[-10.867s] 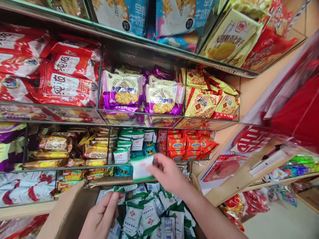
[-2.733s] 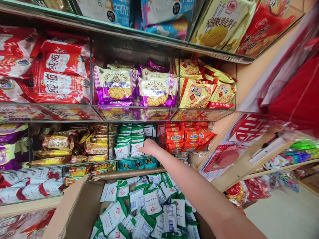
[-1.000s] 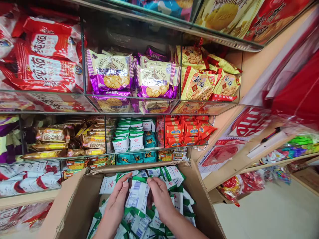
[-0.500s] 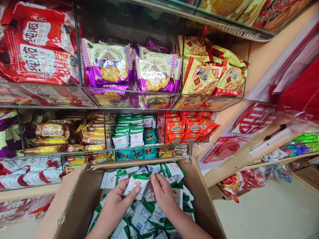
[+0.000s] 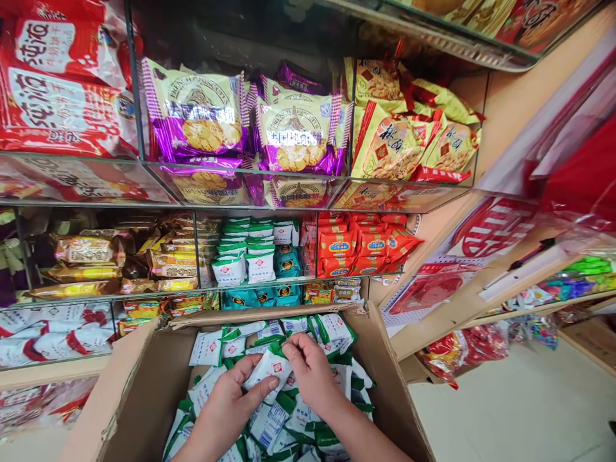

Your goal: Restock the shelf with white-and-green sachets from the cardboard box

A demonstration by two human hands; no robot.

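Above a cardboard box point(image 5: 122, 391), both hands hold one small white-and-green snack packet point(image 5: 270, 368) with a red diamond mark. My left hand point(image 5: 240, 393) pinches its lower left side between thumb and fingers. At its green upper right corner, my right hand point(image 5: 310, 371) grips with thumb and fingertips. Many loose packets of the same kind point(image 5: 269, 425) fill the box beneath my hands. On the shelf straight ahead, similar white-and-green packets point(image 5: 261, 262) stand in stacked rows, with teal packets point(image 5: 287, 263) beside them.
Glass shelves point(image 5: 260, 206) with dividers rise behind the box. Red packets point(image 5: 337, 245) fill the compartment to the right, brown-wrapped snacks point(image 5: 86, 250) the left. Above are purple-and-cream biscuit bags point(image 5: 197, 115). Bagged goods point(image 5: 462, 350) lie near the floor at right.
The packet has tilted, its green end turning up to the right. My right hand has moved slightly left onto that corner. The view has shifted slightly.
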